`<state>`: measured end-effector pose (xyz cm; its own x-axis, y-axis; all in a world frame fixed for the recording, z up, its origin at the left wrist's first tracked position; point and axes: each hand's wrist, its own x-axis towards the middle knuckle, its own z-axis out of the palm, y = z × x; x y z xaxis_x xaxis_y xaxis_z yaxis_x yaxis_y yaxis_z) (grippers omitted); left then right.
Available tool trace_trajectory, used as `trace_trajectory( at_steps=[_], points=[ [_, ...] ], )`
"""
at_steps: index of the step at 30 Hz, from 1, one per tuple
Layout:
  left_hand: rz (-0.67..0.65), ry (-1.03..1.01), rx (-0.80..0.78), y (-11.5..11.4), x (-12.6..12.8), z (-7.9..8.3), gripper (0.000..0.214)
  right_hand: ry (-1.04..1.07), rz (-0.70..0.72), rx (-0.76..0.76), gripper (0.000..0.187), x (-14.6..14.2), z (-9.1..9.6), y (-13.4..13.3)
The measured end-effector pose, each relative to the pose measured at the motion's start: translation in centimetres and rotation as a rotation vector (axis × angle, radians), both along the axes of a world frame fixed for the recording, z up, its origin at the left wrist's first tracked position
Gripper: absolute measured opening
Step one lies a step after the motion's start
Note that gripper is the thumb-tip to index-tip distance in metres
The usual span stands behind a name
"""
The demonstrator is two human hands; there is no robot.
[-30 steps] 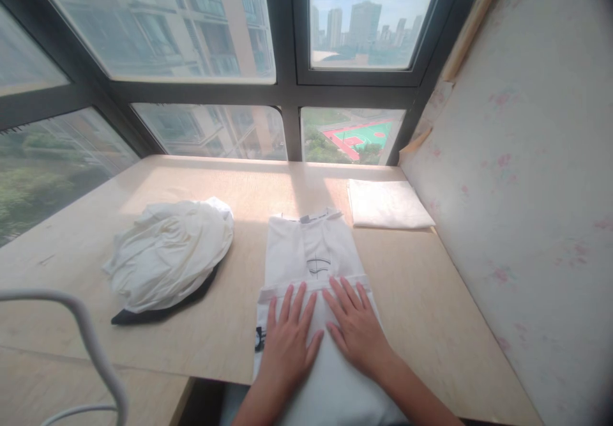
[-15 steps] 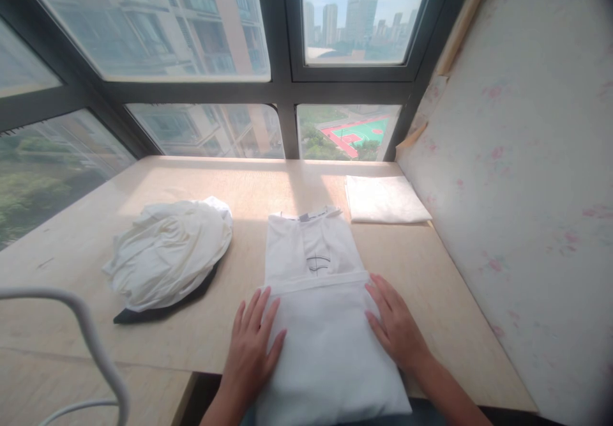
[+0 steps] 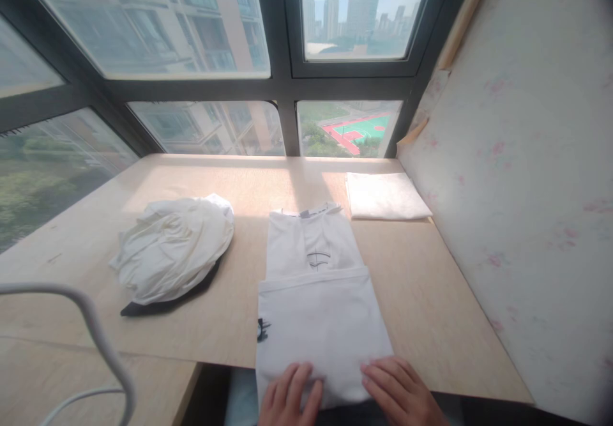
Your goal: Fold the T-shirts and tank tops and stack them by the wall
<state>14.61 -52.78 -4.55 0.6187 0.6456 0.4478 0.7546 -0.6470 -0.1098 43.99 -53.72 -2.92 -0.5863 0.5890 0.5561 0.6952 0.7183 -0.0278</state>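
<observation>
A white T-shirt [image 3: 320,324] lies partly folded before me, its collar end toward the window. The lower part is doubled up over the chest, with its hem crossing below a small line print. A black print shows at the left side of the folded layer. My left hand [image 3: 291,395] rests on the shirt near its close edge, fingers apart and thumb visible on top. At the close right corner, my right hand [image 3: 405,391] lies with its fingertips on the fabric, fingers stretched toward the left. Neither hand visibly pinches the cloth.
A crumpled white cloth heap [image 3: 175,247] with a dark piece beneath it lies at left. A folded white cloth [image 3: 387,196] sits at the back right near the wallpapered wall [image 3: 522,177]. A white curved tube [image 3: 90,324] stands at front left. Windows border the wooden tabletop [image 3: 412,273].
Both hands have slid from the sides of the folded layer down toward me, to its close edge. The black print at the left side has come into view.
</observation>
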Motion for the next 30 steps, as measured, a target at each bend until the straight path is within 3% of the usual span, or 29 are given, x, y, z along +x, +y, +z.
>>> trace_trajectory(
  at_steps=[3, 7, 12, 15, 20, 25, 27, 30],
  points=[
    [-0.057, 0.014, 0.055, 0.8, 0.0, 1.1, 0.05, -0.025, -0.018, -0.025, 0.04, 0.1, -0.2, 0.0],
    [-0.086, 0.034, 0.054, 1.5, 0.3, 2.5, 0.048, -0.086, -0.075, 0.062, 0.044, -0.3, -0.9, -0.4],
    [-0.057, 0.011, 0.042, 1.3, 1.1, 2.8, 0.048, 0.005, -0.096, 0.113, 0.041, -0.9, -1.6, -0.3],
    [-0.075, -0.026, 0.058, 0.9, 1.6, 2.5, 0.05, 0.086, -0.044, 0.057, 0.038, -1.0, -0.5, 0.1],
    [-0.034, -0.043, 0.036, 0.4, 2.8, 1.7, 0.067, 0.198, 0.057, -0.022, 0.035, -0.8, 3.0, 0.9],
    [0.052, -0.205, -0.062, 0.3, 4.1, 1.7, 0.041, 0.236, 0.092, -0.058, 0.032, -0.3, 5.9, 1.8],
    [0.061, -0.261, -0.096, 0.4, 3.4, 1.9, 0.046, 0.22, 0.108, -0.092, 0.033, 0.2, 6.3, 2.1],
    [0.024, -0.173, -0.15, 0.5, 0.7, 2.4, 0.054, 0.169, 0.122, -0.147, 0.035, 1.0, 5.8, 2.1]
  ],
)
